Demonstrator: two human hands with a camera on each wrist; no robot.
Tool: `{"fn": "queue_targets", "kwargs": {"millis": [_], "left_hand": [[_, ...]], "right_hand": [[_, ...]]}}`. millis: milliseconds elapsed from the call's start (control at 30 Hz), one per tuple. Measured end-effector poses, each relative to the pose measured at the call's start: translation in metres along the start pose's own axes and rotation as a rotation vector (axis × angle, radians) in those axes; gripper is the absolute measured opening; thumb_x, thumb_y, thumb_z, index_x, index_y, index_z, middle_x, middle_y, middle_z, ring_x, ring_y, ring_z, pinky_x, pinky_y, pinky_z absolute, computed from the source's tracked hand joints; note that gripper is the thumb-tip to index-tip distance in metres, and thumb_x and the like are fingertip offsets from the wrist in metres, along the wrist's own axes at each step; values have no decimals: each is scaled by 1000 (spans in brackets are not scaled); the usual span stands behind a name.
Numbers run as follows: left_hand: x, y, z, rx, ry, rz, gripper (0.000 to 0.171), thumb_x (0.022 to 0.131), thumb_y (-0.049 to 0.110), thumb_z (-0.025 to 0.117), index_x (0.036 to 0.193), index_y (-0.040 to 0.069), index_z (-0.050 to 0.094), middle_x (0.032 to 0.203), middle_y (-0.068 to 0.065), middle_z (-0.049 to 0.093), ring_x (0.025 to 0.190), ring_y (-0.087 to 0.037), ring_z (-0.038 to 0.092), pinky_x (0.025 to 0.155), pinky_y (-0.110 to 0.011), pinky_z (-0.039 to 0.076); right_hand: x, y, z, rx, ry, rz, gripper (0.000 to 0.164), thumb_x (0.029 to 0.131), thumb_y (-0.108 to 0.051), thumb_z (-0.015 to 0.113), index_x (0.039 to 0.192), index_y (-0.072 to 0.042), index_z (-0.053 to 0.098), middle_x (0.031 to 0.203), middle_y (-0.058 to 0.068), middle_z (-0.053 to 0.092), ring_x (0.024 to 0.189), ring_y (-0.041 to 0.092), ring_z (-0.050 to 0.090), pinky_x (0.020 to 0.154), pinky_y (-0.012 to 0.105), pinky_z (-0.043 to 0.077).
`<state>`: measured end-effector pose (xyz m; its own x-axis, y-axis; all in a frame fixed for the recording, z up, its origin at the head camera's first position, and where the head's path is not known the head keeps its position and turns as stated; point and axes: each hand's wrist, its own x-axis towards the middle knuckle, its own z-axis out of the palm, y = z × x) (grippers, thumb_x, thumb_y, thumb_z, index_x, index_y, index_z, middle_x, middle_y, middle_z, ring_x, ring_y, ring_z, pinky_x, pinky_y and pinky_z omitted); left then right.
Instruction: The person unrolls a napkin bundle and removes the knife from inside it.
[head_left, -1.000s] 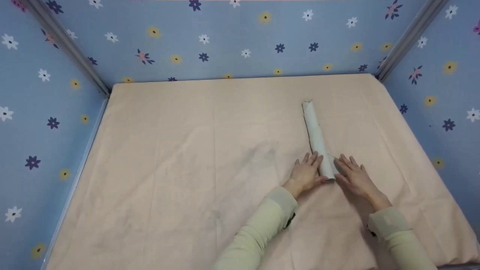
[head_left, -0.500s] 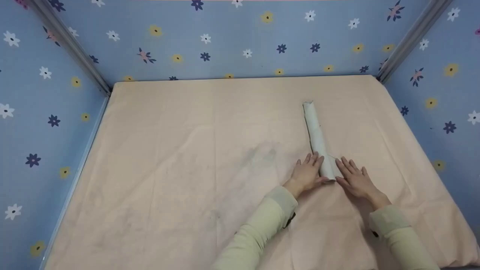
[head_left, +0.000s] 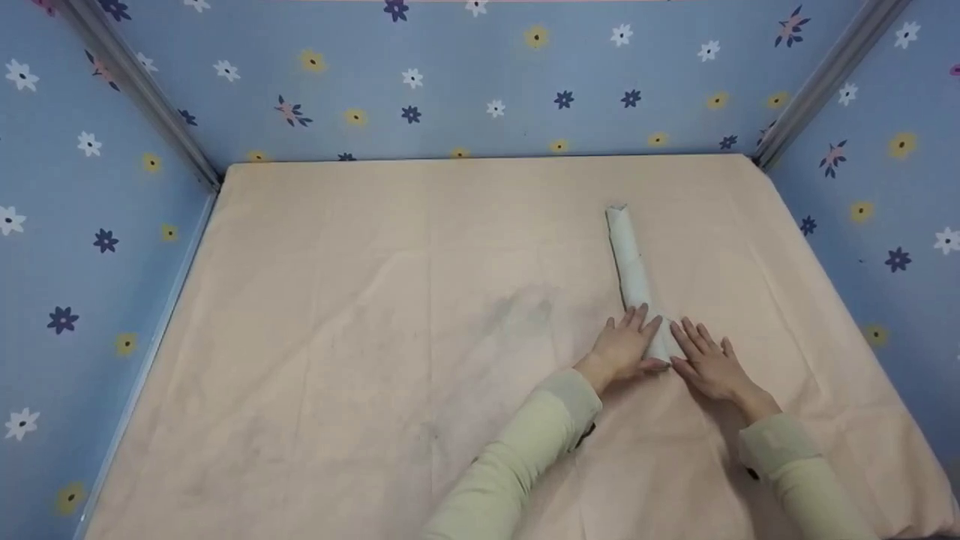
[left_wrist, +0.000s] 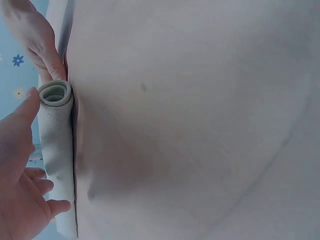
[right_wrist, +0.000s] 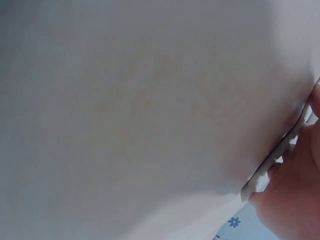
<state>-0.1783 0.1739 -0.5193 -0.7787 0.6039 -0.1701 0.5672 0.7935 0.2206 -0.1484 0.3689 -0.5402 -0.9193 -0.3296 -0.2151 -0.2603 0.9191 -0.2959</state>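
Judging the roll soft and light, we'd cup its end toward the table's front edge, left hand and right hand spread.

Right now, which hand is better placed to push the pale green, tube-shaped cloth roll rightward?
Probably the left hand: it lies against the left side of the cloth roll, where such a push would start. The right hand lies on the opposite side.
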Motion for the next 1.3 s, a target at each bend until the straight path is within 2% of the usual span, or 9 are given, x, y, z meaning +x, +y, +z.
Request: {"fn": "queue_targets", "kwargs": {"millis": [167,400,700,933,1100,1300], "left_hand": [[3,5,-2,37,-14,5,75,82,63,35,143,25,14,148,2,7,133,-17,10,102,-37,25],[8,11,-1,82,4,2,73,82,63,34,143,27,15,148,4,7,133,-17,11,101,-39,27],[13,21,0,139,13,4,74,81,65,31,143,28,14,148,5,6,134,-15,7,101,-40,26],[13,28,2,167,11,15,77,80,65,30,143,28,8,148,8,5,134,-14,4,102,-39,25],[13,31,6,181,-4,4,76,80,67,29,143,29,8,148,9,4,134,-14,3,102,-40,23],[12,30,10,187,-2,-5,74,80,67,29,143,30,12,148,8,5,134,-15,4,103,-40,22]], "right_hand": [[-1,1,1,22,13,-31,59,95,-35,35,142,-5,14,145,21,6,130,41,5,94,66,-2],[0,3,2,4,8,-31,60,95,-37,33,144,-16,4,146,19,5,130,41,4,95,65,-2],[0,3,2,12,-13,-8,63,94,-40,34,142,-5,12,146,19,4,131,39,3,96,63,-3],[0,2,0,-4,-16,-6,62,95,-35,36,138,5,18,144,24,8,130,40,4,96,64,-2],[-1,2,0,1,-12,-21,62,95,-35,35,139,4,16,144,23,7,130,41,4,95,65,-2],[1,1,1,-7,-11,-12,62,95,-39,34,142,-5,12,146,19,5,130,40,5,95,64,-1]]}}
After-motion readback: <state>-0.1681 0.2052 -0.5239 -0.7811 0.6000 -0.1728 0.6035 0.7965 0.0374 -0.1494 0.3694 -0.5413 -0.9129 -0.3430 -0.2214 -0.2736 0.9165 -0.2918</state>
